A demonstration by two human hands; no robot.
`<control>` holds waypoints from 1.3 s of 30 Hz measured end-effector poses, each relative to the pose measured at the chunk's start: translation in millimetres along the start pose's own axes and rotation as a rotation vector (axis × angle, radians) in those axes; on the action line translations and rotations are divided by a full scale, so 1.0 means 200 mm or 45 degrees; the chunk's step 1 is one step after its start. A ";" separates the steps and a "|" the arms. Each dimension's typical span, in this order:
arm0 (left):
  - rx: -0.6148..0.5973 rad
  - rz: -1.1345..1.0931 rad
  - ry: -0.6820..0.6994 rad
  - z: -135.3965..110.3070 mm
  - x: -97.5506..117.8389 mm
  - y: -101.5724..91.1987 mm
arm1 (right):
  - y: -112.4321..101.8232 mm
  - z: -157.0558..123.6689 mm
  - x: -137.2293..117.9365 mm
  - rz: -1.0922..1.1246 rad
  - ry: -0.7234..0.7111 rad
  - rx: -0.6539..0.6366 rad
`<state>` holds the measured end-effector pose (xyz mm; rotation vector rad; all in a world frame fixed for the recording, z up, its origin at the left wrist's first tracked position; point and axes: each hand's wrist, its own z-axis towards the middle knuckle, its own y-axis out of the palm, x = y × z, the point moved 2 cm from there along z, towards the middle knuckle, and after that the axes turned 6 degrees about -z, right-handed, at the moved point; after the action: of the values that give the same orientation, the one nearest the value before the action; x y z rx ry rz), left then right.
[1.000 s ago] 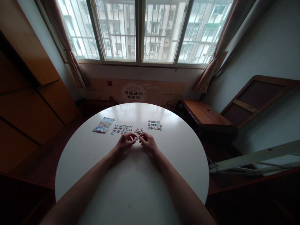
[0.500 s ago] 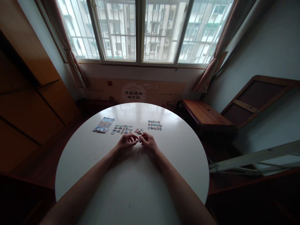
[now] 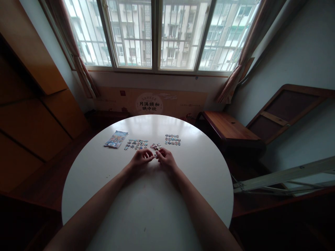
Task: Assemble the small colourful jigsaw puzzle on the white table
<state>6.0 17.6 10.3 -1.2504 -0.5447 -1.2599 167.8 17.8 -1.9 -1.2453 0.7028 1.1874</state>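
Near the middle of the round table, a small jigsaw puzzle piece (image 3: 155,156) is pinched in my right hand (image 3: 166,158). My left hand (image 3: 141,157) is curled beside it, its thumb and fingertip closed at the piece's left edge. Just beyond my fingertips lies a loose pile of jigsaw puzzle pieces (image 3: 156,146), partly hidden by my hands. Rows of puzzle pieces (image 3: 136,143) are spread out to the left of the pile. A tidier block of puzzle pieces (image 3: 172,139), in short rows, lies to the right.
A colourful printed picture sheet or packet (image 3: 116,139) lies at the left of the white round table (image 3: 157,209). Beyond the table's right edge stands a wooden bench (image 3: 230,127). A printed cardboard panel (image 3: 112,99) leans under the barred window.
The puzzle piece between my fingertips has turned slightly and shows more of its face. My hands have barely moved, and the laid-out pieces are the same.
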 end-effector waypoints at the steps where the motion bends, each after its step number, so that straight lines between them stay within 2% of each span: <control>1: -0.004 0.003 0.006 0.00 0.00 0.00 | 0.00 0.00 0.00 0.003 0.001 0.000; 8: -0.036 0.034 0.054 0.01 0.01 -0.01 | 0.00 0.00 0.01 0.045 0.036 0.000; 21: -0.041 0.043 0.069 0.01 -0.03 -0.01 | 0.00 0.00 0.00 0.056 0.030 0.017; 28: -0.052 0.019 0.147 0.01 -0.03 -0.01 | 0.00 -0.01 -0.01 0.053 0.033 0.014; 39: -0.019 0.067 0.106 0.01 -0.04 -0.01 | 0.00 -0.01 -0.01 0.054 0.031 0.012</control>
<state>2.2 23.8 4.1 -1.2114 -0.4410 -1.2677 168.1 15.9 0.3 -1.2446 0.7552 1.2039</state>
